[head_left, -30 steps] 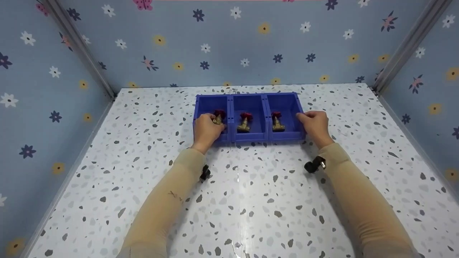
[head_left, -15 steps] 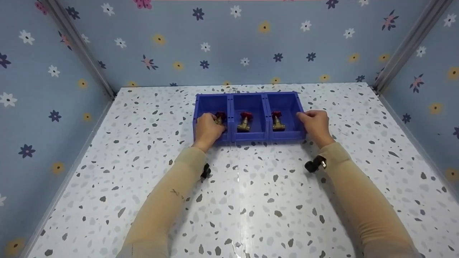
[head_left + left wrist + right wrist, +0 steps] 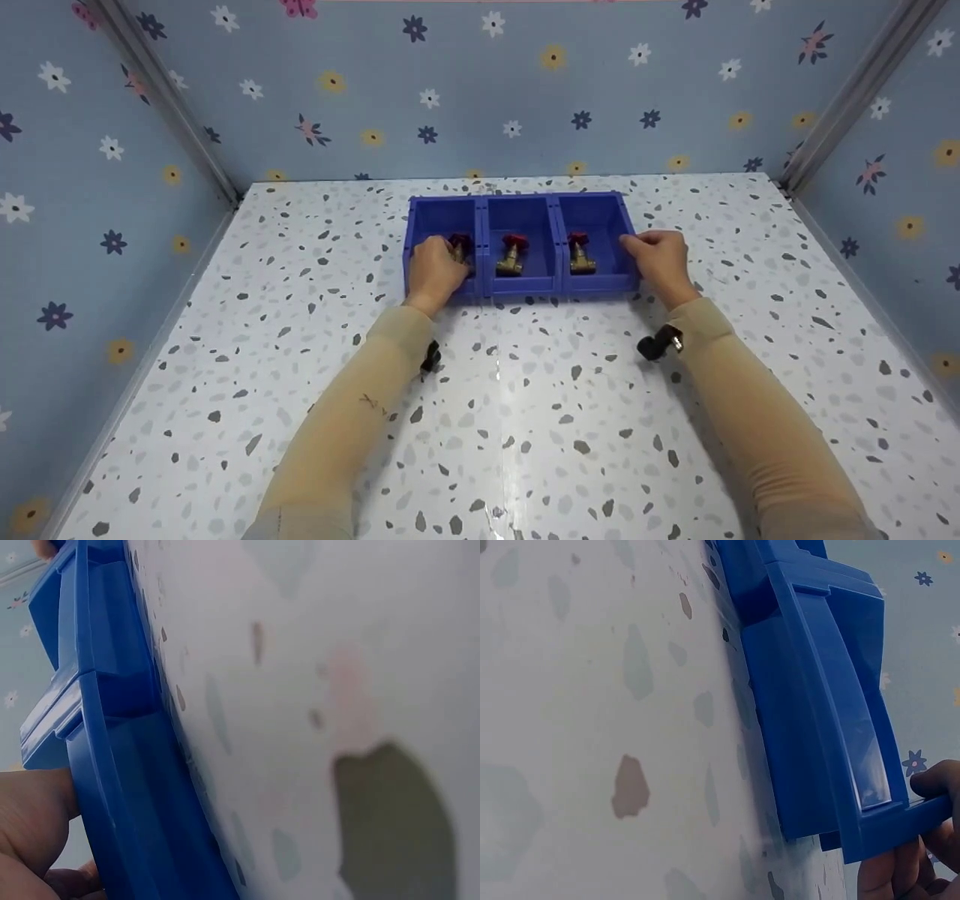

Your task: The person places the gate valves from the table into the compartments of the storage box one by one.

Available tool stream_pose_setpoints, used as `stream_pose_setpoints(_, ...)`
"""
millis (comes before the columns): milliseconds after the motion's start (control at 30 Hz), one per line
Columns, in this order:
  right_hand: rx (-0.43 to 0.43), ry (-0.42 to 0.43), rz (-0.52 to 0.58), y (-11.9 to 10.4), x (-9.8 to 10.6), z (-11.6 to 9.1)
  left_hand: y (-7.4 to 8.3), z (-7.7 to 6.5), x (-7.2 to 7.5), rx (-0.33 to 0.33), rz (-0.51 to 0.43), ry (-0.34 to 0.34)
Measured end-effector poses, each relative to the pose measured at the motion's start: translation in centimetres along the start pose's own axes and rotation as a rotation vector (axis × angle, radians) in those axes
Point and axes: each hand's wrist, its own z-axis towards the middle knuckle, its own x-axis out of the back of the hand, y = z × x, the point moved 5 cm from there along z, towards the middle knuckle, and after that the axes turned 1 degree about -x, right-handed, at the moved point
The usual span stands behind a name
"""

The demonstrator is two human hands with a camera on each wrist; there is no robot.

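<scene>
Three blue storage bins stand side by side on the table. My left hand (image 3: 435, 268) reaches down into the left bin (image 3: 444, 212), fingers curled at a brass valve (image 3: 460, 244) with a red handwheel, whose lower body is mostly hidden by the hand. In the left wrist view, the thumb and fingers show behind the bin's front wall (image 3: 142, 787). My right hand (image 3: 660, 259) pinches the outer side wall of the right bin (image 3: 600, 212), thumb on top of the rim and fingers underneath in the right wrist view. The middle bin (image 3: 519, 212) holds one valve (image 3: 511, 256); another valve (image 3: 580, 256) lies in the right bin.
The speckled white table (image 3: 570, 420) extends around the bins. Blue flowered panels (image 3: 480, 90) enclose it at the back and both sides, with metal posts in the corners. A black wrist mount (image 3: 656, 343) sits by the right sleeve.
My left hand has sunk slightly deeper into the left bin, and more of the valve's brass body is covered. The right hand stays at the right bin's wall.
</scene>
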Motion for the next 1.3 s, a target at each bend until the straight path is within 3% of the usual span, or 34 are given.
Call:
stream_pose_setpoints(833,-0.011,-0.004,0.007,0.05,0.00,-0.04,0.15,-0.35,0.62,-0.075,-0.017,-0.018)
stream_pose_setpoints(1300,-0.019,-0.018,-0.011,0.08,0.02,0.10,-0.04,-0.45,0.63,-0.004,-0.006,-0.016)
